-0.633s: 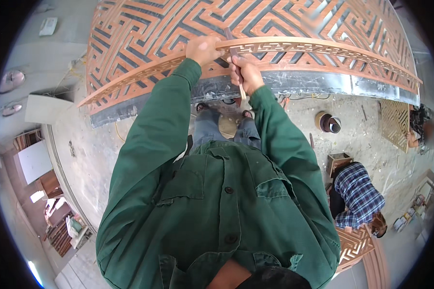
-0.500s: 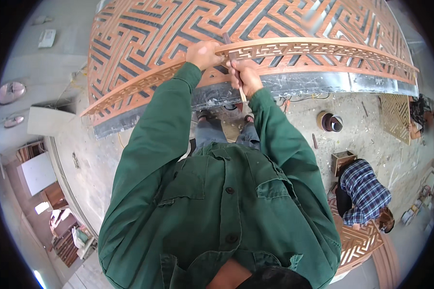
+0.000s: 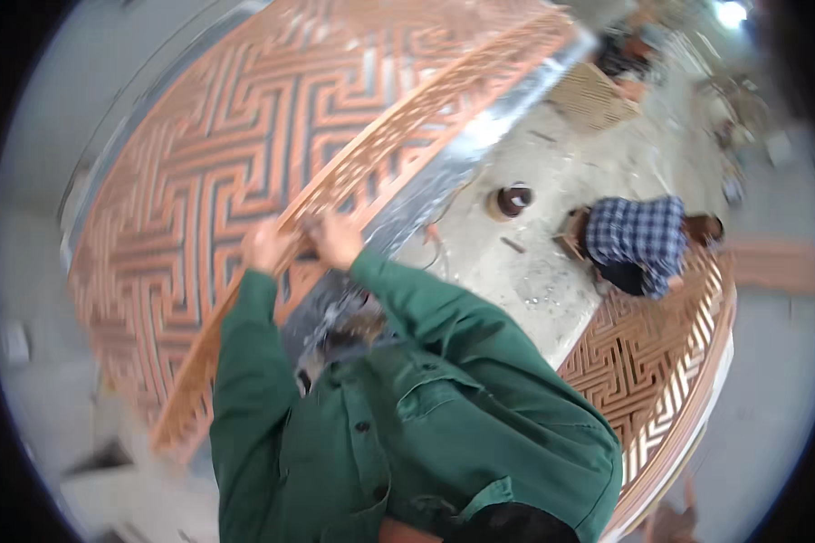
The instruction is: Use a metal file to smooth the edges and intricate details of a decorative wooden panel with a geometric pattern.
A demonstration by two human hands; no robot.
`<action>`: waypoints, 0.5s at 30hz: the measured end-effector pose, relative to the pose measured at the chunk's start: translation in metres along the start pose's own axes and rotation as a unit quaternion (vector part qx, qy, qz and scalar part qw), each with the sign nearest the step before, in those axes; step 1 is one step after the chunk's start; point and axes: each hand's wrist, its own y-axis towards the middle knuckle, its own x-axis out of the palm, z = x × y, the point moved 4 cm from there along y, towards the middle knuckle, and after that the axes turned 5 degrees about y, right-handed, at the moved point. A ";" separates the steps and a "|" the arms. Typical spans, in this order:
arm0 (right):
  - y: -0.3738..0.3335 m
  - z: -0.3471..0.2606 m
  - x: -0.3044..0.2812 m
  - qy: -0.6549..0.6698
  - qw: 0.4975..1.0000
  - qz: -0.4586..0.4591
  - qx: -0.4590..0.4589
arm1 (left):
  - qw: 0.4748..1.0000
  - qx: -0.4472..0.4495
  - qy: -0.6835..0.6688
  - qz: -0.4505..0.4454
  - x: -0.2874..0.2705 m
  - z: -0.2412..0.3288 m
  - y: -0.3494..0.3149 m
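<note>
A long, narrow wooden lattice panel (image 3: 371, 156), standing on its long edge, runs slantwise across a large wooden lattice panel (image 3: 199, 167) lying flat on the workbench. My left hand (image 3: 265, 246) is closed over the narrow panel's upper edge, its fingertips blurred. Just to the right, my right hand (image 3: 337, 239) is closed against the near face of the same panel. Something dark shows at its fingertips, too smeared to name. Both hands are close together, near the bench's near side.
Grey sheeting (image 3: 444, 167) edges the bench. On the floor to the right stand a brown roll (image 3: 513, 199) and a small wooden box (image 3: 570, 233). A person in a checked shirt (image 3: 638, 240) bends over another lattice panel (image 3: 629, 357). Farther off, a person's hand touches a lighter lattice panel (image 3: 593, 98).
My view has swung right, so the bench now runs diagonally and more of the co-worker's panel shows. Both hands stay at the narrow panel; the brown strip in my right hand is no longer distinct.
</note>
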 end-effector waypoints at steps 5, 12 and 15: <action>-0.012 -0.022 -0.007 -0.117 0.993 0.003 -0.021 | 0.999 0.008 -0.041 0.008 -0.008 0.008 0.003; -0.011 -0.019 -0.018 -0.229 0.971 -0.020 -0.074 | 0.999 -0.020 -0.040 0.003 -0.007 0.008 0.008; -0.009 -0.021 -0.020 -0.247 0.965 -0.007 -0.087 | 0.999 -0.019 -0.038 0.004 -0.009 0.009 0.010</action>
